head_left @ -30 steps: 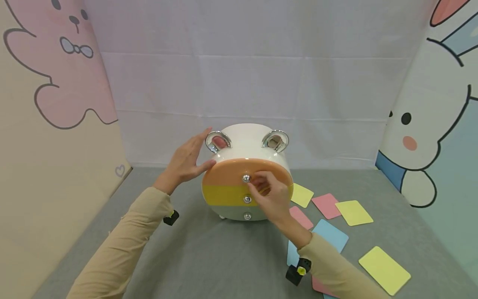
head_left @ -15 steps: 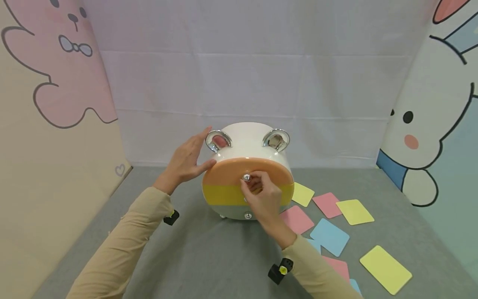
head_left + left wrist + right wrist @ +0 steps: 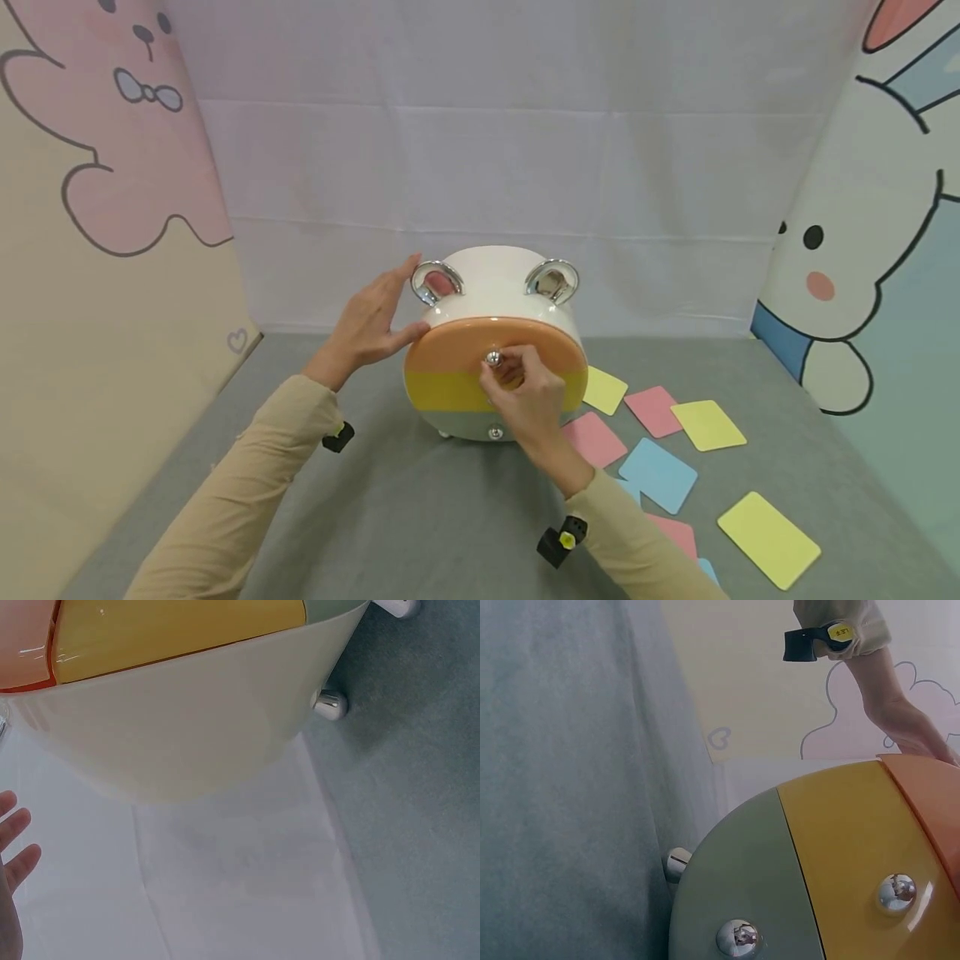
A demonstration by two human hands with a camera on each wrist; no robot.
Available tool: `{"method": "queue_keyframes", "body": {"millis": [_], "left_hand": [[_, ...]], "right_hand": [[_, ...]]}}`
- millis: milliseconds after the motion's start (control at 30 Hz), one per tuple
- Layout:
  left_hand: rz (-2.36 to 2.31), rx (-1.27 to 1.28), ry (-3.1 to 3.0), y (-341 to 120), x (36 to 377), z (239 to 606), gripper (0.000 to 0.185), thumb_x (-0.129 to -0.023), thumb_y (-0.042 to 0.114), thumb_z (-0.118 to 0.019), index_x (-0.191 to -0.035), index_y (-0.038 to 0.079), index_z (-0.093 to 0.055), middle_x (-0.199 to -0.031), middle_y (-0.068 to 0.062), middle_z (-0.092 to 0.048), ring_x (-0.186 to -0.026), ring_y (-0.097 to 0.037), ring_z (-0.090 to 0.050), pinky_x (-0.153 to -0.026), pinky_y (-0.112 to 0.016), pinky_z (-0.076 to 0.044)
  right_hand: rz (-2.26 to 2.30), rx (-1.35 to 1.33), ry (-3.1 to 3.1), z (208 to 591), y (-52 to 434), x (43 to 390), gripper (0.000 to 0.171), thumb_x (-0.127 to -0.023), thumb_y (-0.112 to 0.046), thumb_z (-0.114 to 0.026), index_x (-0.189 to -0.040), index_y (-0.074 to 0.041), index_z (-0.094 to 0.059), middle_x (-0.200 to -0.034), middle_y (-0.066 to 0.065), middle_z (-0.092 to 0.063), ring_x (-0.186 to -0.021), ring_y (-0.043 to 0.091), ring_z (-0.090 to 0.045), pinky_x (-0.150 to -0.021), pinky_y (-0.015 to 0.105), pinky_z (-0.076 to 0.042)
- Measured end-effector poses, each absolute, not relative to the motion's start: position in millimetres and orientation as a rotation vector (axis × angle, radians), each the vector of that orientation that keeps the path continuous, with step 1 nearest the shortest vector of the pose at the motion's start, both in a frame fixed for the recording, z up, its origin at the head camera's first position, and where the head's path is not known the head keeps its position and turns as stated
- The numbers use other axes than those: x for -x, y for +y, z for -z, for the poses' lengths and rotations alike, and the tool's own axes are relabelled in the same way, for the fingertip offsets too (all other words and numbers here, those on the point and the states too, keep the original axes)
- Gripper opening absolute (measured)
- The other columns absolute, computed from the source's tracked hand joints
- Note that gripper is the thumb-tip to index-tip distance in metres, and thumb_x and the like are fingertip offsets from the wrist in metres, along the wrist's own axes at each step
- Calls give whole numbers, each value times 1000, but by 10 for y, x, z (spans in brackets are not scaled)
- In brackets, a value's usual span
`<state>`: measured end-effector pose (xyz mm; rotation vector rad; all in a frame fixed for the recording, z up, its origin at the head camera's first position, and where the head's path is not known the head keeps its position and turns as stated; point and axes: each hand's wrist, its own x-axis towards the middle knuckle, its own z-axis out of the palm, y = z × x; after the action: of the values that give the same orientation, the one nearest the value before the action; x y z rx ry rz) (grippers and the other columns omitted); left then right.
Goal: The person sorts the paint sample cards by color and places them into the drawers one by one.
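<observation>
A small rounded chest of drawers (image 3: 498,283) with a white body stands on the grey cloth. Its front has orange (image 3: 450,346), yellow (image 3: 442,390) and green drawers, each with a round silver knob. My right hand (image 3: 531,400) pinches the top knob (image 3: 492,358) on the orange drawer. A dark orange edge strip shows where that drawer meets the yellow one in the wrist views. My left hand (image 3: 366,321) rests on the chest's upper left side, fingers extended by the chrome ear (image 3: 437,283), thumb at the orange drawer's edge.
Several yellow, pink and blue cards lie on the cloth to the right, among them a yellow card (image 3: 768,540) and a blue card (image 3: 658,475). A white curtain (image 3: 495,167) hangs behind. Cartoon-printed panels (image 3: 112,333) stand at both sides.
My right hand has moved left from beside the top knob, and its fingers have closed on it. My left hand stays in place on the chest.
</observation>
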<state>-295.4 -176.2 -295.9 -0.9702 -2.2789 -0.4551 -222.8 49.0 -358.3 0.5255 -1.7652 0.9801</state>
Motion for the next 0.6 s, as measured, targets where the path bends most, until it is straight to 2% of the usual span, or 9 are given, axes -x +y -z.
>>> {"method": "queue_keyframes", "body": {"millis": [167, 600], "left_hand": [[455, 983, -2250, -1773, 2947, 2960, 90, -81, 73, -30, -145, 10, -21, -127, -15, -49, -102, -30, -51, -80, -48, -45], [422, 981, -2283, -1785, 2939, 2951, 88, -82, 72, -28, -145, 11, -20, -128, -15, -48, -106, -32, -50, -85, -50, -43]], "right_hand": [[-997, -537, -1775, 3578, 502, 2179, 19, -71, -11, -71, -79, -3, -56, -64, 4, -61, -52, 11, -57, -45, 20, -45], [-1033, -551, -1826, 3563, 539, 1966, 22, -70, -11, -73, -80, -3, -56, -65, 3, -59, -52, 10, -57, -44, 20, -44]]}}
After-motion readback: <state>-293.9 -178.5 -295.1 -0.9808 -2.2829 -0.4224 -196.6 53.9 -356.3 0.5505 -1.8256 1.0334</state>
